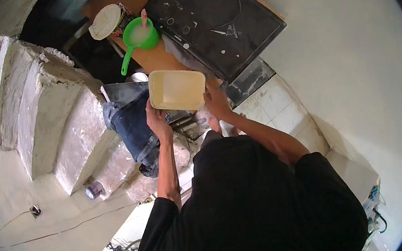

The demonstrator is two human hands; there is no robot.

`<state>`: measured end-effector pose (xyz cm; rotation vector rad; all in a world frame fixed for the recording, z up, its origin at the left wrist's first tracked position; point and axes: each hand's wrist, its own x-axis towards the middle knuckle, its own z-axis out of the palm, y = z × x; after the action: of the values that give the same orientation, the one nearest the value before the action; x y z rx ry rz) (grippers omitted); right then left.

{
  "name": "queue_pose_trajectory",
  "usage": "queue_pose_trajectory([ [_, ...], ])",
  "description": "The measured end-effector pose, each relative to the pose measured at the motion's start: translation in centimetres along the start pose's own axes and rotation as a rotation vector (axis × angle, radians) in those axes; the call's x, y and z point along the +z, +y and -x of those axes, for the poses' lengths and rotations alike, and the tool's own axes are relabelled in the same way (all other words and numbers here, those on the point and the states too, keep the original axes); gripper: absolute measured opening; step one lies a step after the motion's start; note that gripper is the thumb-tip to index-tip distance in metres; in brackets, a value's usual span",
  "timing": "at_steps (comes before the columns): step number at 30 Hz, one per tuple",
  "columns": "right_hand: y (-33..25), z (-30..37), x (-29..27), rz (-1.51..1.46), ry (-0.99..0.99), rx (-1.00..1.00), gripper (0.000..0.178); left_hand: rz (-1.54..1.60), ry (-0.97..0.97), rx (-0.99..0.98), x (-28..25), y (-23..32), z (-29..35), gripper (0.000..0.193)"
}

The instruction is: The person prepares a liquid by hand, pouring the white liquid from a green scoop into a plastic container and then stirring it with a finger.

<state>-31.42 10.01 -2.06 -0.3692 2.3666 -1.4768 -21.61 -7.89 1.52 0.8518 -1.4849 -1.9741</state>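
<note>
A cream rectangular plastic tub (pixel 176 89) is held up between my two hands, its open top facing me. My left hand (pixel 158 120) grips its near left corner. On the other side, my right hand (pixel 217 102) holds its right edge. Whether anything lies in the tub is hard to make out; its inside looks pale. Just beyond it a green dipper (pixel 151 41) with a long handle contains whitish liquid. A reddish handle (pixel 144 17) sticks up out of the dipper.
A stained black board (pixel 218 23) lies at the far right on a brown surface. A round container with a pale lid (pixel 105 22) stands beside the dipper. Dark blue cloth (pixel 133 124) hangs left of me, next to rough plastered steps (pixel 59 113). A small can (pixel 94 190) sits on a step.
</note>
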Motion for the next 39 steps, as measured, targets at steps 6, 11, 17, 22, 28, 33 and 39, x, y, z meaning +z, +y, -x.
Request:
queue_pose_trajectory([
  [6,-1.6,0.7,-2.8,-0.050,0.022,-0.121,0.036,0.029,0.033,0.108,1.4,1.0,3.0,0.057],
  [11,-2.2,1.0,-3.7,0.000,0.034,-0.248,0.042,0.075,0.054,0.157,1.2,0.9,3.8,0.058],
  [17,-0.2,-0.3,-2.6,0.078,-0.117,-0.024,0.038,-0.071,0.025,0.016,0.3,0.1,2.8,0.054],
  [22,1.3,-2.0,-1.0,0.107,-0.058,-0.217,0.039,0.012,0.008,-0.160,-1.6,-2.2,0.1,0.053],
  [28,1.1,-4.3,-0.3,0.195,-0.091,-0.102,0.032,0.016,-0.005,-0.195,-0.2,-2.2,-3.5,0.048],
  [33,0.3,-6.0,0.4,0.137,-0.217,-0.010,0.040,0.010,-0.020,-0.271,-2.2,-4.2,-7.3,0.044],
  [39,0.4,-6.6,0.0,0.248,-0.201,-0.003,0.044,-0.671,-0.017,-0.103,-1.4,-0.1,-9.9,0.046],
])
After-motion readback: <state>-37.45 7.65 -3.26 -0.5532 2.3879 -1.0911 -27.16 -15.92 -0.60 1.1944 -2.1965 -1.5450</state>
